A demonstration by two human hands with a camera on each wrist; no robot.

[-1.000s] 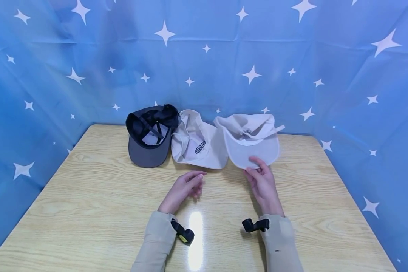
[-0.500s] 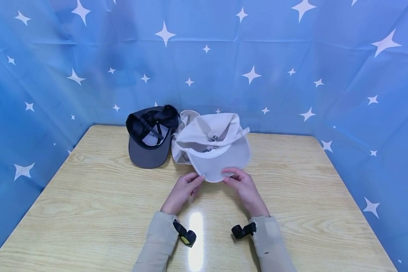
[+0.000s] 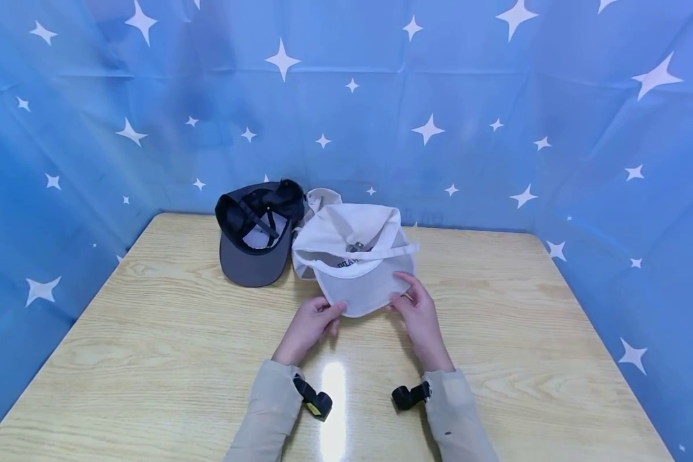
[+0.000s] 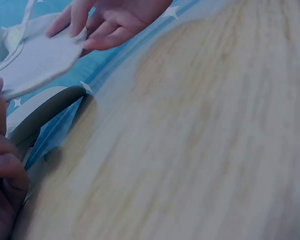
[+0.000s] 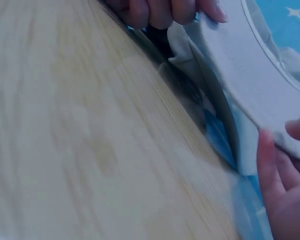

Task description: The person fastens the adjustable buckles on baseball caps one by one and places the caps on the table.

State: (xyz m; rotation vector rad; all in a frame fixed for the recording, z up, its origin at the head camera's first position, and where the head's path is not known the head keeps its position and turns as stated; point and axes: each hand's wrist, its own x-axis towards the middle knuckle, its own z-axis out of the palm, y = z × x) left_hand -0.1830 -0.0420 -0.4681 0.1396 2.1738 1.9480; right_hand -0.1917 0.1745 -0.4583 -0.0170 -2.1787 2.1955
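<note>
An off-white cap (image 3: 360, 292) lies upside down, its visor toward me and its back strap sticking out at the right. My left hand (image 3: 307, 327) pinches the visor's near left edge, thumb on top. On the visor's right side, my right hand (image 3: 420, 317) grips the edge, with fingers above and below it. Both wrist views show the visor (image 5: 260, 75) held off the table between the two hands. Beneath it sits a second off-white cap (image 3: 322, 197), mostly covered; dark lettering shows through the upper cap's opening.
A black cap (image 3: 254, 266) with a dark grey visor lies upside down to the left, against the covered cap. The wooden table (image 3: 150, 359) ends at a blue curtain (image 3: 358, 109) with white stars.
My right hand has carried the off-white cap leftward over the middle cap, then slightly toward me. My left hand, free a second ago, has taken hold of its visor.
</note>
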